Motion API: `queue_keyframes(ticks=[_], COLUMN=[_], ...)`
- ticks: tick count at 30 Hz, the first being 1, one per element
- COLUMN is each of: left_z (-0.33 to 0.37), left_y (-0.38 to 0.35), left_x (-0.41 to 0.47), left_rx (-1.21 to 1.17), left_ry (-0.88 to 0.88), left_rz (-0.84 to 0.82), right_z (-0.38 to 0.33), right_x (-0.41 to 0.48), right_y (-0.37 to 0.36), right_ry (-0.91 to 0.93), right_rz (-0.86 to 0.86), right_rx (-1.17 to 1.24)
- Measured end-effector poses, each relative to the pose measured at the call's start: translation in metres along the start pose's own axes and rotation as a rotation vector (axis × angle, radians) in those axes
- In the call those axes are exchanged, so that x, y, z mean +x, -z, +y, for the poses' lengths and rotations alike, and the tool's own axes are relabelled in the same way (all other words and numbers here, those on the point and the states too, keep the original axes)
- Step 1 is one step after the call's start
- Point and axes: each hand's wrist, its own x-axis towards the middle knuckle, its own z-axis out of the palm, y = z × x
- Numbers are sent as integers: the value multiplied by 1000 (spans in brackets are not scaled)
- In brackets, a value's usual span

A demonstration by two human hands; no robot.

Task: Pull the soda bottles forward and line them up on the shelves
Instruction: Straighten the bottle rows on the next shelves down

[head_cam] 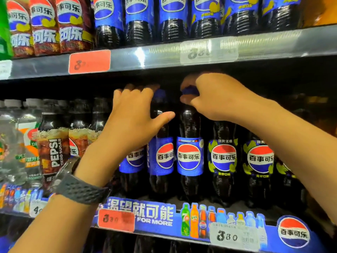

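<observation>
Blue-labelled cola bottles stand in a row on the middle shelf (164,221). My left hand (135,115), with a dark watch on its wrist, wraps the neck of one blue-label bottle (161,156); its fingers reach behind the blue cap. My right hand (215,97) pinches the blue cap of the neighbouring bottle (189,156). Both bottles are upright near the shelf's front. To their right stand two bottles with yellow-green labels (223,157). A further blue-label bottle (133,159) is partly hidden behind my left forearm.
Zero-sugar cola bottles (52,148) and clear soda bottles (16,143) fill the shelf's left side. The upper shelf (164,55) carries more cola bottles close overhead. Price tags (116,220) hang on the shelf fronts. Behind the front row it is dark.
</observation>
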Motion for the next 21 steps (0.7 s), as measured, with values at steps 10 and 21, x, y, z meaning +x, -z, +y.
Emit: queue_keyframes(ticks=[10, 21], left_z=[-43, -65], left_y=[8, 3], left_x=[8, 17], left_rx=[29, 133], left_ry=[-332, -221], left_rz=[-89, 16], right_z=[-5, -37], right_x=[0, 6], right_y=[-2, -9], right_ry=[-37, 23], right_rz=[36, 73], right_rx=[-47, -185])
